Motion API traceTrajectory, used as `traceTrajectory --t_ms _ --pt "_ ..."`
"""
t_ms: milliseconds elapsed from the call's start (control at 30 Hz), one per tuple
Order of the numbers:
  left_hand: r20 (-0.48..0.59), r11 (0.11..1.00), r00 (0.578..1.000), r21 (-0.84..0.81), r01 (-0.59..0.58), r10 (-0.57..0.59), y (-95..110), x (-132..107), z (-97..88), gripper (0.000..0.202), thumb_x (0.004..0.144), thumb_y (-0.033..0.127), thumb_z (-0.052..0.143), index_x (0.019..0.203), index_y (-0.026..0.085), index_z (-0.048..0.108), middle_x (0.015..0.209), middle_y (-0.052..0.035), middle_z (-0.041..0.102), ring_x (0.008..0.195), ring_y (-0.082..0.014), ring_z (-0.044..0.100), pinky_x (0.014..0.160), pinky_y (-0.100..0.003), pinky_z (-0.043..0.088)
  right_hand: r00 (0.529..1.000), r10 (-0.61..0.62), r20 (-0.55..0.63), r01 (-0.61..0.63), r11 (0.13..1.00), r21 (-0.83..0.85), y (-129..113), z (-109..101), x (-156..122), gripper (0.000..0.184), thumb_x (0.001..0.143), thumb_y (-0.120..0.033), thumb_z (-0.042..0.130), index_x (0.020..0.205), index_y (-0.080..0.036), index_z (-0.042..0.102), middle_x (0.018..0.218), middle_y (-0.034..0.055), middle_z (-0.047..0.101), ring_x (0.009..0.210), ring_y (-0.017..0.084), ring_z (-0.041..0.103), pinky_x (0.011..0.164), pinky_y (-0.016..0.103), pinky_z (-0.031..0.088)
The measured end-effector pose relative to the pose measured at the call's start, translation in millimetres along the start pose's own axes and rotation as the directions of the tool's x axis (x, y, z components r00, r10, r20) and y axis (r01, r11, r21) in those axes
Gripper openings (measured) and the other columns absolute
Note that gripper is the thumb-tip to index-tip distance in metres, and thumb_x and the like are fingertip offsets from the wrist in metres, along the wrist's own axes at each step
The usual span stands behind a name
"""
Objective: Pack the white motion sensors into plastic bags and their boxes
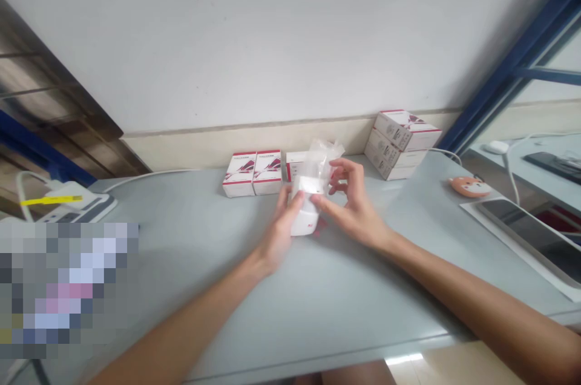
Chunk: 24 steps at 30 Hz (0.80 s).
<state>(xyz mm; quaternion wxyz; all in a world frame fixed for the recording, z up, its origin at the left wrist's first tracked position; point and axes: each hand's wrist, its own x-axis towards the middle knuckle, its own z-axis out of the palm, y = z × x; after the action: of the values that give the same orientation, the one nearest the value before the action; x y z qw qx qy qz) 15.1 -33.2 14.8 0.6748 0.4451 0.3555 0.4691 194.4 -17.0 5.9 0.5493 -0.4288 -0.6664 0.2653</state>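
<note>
A small white box-shaped item (306, 215) with a red mark stands between my hands, and a clear plastic bag (322, 161) rises from its top. My left hand (281, 233) grips the item's lower part. My right hand (349, 200) is at its upper right, with a fingertip against the white surface and the other fingers curled beside the plastic. Whether those fingers pinch the bag is hidden. Just behind the hands stand white-and-red boxes (252, 173), with another box (293, 166) partly hidden by the bag.
A stack of similar boxes (399, 144) stands at the back right against the wall. A grey table (190, 240) carries a white cable (149, 176), a white machine with a yellow strip (68, 200), a fox-faced ornament (469, 186), and a dark tablet (531, 240).
</note>
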Motion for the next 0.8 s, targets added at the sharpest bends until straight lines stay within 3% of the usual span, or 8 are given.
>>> traceTrajectory --t_ms 133,233,333,433,600,800 --pt "0.028 0.997 0.997 -0.016 -0.072 0.073 -2 5 -8.4 0.047 0.096 0.056 0.071 0.133 0.029 0.059 0.126 -0.0064 0.076 0.104 -0.025 0.075 0.088 -0.036 0.056 0.965 0.256 0.06 -0.262 0.924 0.277 0 7 2 0.088 0.076 -0.055 0.089 0.136 -0.033 0.028 0.137 0.0106 0.047 0.111 0.024 0.064 0.089 0.043 0.063" --pt "0.062 0.98 0.981 0.063 -0.187 0.183 -3 10 -14.7 0.038 0.099 0.051 0.069 0.127 0.026 0.068 0.132 -0.0061 0.074 0.122 -0.0267 0.068 0.101 -0.034 0.05 0.95 0.274 0.15 -0.309 0.893 0.328 -2 5 3 0.084 0.077 -0.056 0.089 0.138 -0.031 0.037 0.138 0.0115 0.06 0.115 0.026 0.069 0.095 0.044 0.061" --pt "0.091 0.948 0.967 0.196 -0.252 0.238 -1 14 -18.8 0.038 0.099 0.052 0.069 0.123 0.023 0.072 0.136 -0.0073 0.072 0.128 -0.0296 0.063 0.105 -0.035 0.047 0.948 0.206 0.241 -0.255 0.947 0.194 -3 0 4 0.062 0.08 -0.056 0.088 0.126 -0.024 0.061 0.124 0.0099 0.075 0.114 0.03 0.071 0.103 0.046 0.056" --pt "0.077 0.914 0.967 0.315 -0.255 0.243 0 14 -21.8 0.039 0.1 0.048 0.065 0.129 0.023 0.07 0.141 -0.0092 0.068 0.131 -0.0319 0.061 0.106 -0.038 0.047 0.959 0.16 0.233 -0.178 0.982 0.058 -1 -4 4 0.051 0.083 -0.056 0.085 0.118 -0.021 0.072 0.119 0.0098 0.079 0.113 0.032 0.072 0.104 0.048 0.054" --pt "0.109 0.815 0.93 0.453 -0.361 0.352 4 8 -22.0 0.046 0.103 0.038 0.061 0.148 0.028 0.057 0.158 -0.0076 0.056 0.148 -0.0311 0.048 0.122 -0.044 0.036 0.956 0.036 0.29 -0.022 0.998 -0.052 5 -7 6 0.047 0.091 -0.051 0.08 0.129 -0.025 0.071 0.131 0.0086 0.077 0.122 0.034 0.071 0.109 0.048 0.052" --pt "0.19 0.753 0.924 0.536 -0.381 0.332 1 15 -30.0 0.048 0.107 0.051 0.054 0.148 0.026 0.055 0.152 -0.0098 0.062 0.137 -0.03 0.058 0.115 -0.041 0.044 0.884 -0.084 0.461 0.168 0.975 -0.146 9 -15 6 0.058 0.094 -0.053 0.076 0.143 -0.028 0.06 0.151 0.0107 0.065 0.137 0.036 0.061 0.114 0.053 0.049"
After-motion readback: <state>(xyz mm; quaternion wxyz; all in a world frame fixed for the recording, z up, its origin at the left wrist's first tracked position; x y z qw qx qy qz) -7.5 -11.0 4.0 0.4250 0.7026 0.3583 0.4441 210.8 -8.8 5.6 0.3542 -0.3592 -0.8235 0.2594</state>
